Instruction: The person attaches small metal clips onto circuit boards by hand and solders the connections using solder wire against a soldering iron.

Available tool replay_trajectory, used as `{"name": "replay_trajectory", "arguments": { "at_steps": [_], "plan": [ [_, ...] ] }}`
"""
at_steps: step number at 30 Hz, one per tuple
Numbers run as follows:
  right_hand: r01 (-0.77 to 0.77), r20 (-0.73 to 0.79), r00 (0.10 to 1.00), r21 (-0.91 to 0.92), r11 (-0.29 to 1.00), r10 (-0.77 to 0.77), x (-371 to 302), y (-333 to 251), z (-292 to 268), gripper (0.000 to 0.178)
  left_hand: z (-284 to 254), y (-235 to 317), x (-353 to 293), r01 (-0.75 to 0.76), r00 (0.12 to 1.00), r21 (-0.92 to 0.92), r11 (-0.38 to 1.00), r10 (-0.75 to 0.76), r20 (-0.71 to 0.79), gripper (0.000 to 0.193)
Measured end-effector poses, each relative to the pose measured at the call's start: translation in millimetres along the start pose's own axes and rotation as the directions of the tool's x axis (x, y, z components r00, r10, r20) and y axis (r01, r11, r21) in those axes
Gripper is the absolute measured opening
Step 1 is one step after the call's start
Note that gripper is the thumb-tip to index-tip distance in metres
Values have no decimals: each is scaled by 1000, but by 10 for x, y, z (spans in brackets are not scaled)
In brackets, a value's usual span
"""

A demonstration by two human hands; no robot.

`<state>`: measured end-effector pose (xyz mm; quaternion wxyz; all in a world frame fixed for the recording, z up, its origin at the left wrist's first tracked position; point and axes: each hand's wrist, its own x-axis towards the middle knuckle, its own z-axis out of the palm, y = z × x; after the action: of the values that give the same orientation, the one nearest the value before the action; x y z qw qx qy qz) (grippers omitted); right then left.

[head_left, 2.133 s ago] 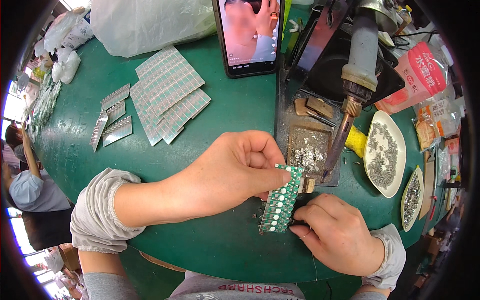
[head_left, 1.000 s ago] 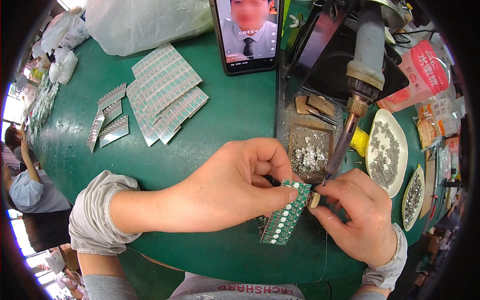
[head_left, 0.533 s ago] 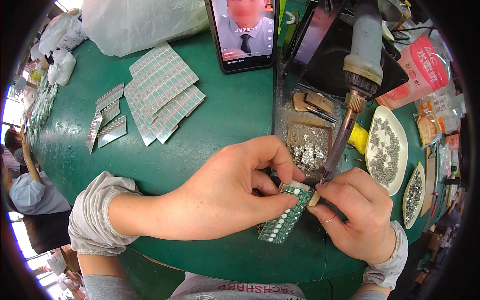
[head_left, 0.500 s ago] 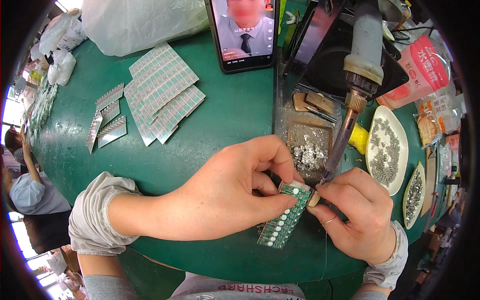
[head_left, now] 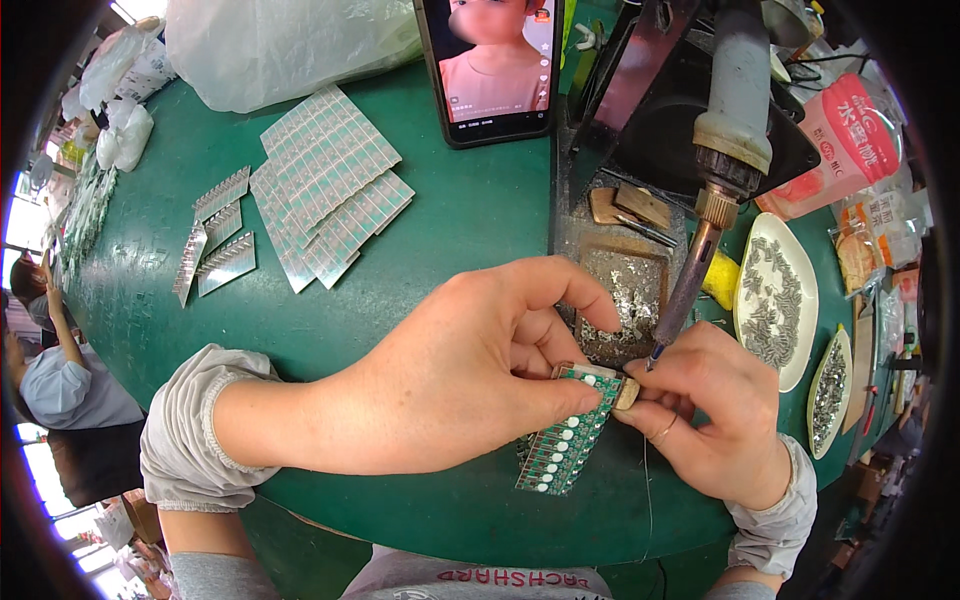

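Observation:
My left hand [head_left: 470,370] grips a green circuit board [head_left: 565,445] between thumb and fingers. A row of round white parts runs down the board, which tilts over the table's near side. At its upper right end, my right hand [head_left: 715,410] is closed, thumb and forefinger pinching a small tan block [head_left: 627,392] against the board's edge. From beneath these fingers hangs a thin wire [head_left: 649,500]. The soldering iron [head_left: 690,275] slants down from a holder, its tip just above my right fingertips. Whether the tip touches anything is hard to make out.
Beyond the board lies a solder-flecked tray [head_left: 625,262]. To the right are a white dish of small metal parts [head_left: 808,300], a smaller dish [head_left: 828,395] and a pink pouch [head_left: 850,140]. A phone [head_left: 490,70] stands behind; stacked board panels [head_left: 330,180] lie left.
My left forefinger has lifted and stretched away from the board's top end. My right fingers have shifted slightly up under the iron's tip. The phone's picture has changed.

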<state>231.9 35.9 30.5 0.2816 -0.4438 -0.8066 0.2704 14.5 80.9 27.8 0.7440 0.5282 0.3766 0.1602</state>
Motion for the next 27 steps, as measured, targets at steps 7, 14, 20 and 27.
{"name": "replay_trajectory", "arguments": {
  "at_steps": [7, 14, 20, 27],
  "plan": [
    [-551, 345, 829, 641, 534, 441, 20, -5, -202, 22, 21, 90, 5, -59, 996, -12, 998, 58, -69, 37],
    [-617, 380, 783, 575, 537, 492, 81, -195, -333, 12, 18, 93, 3, -144, 982, -50, 988, 137, -127, 37],
    [-128, -145, 978, 143, 981, 148, -80, -110, -84, 18, 21, 160, -14, -148, 980, -50, 988, 139, -144, 37],
    [-27, -224, 974, 63, 998, 41, -69, -106, -13, 18, 34, 190, -54, -163, 977, -55, 985, 154, -144, 38]
  ]
}}
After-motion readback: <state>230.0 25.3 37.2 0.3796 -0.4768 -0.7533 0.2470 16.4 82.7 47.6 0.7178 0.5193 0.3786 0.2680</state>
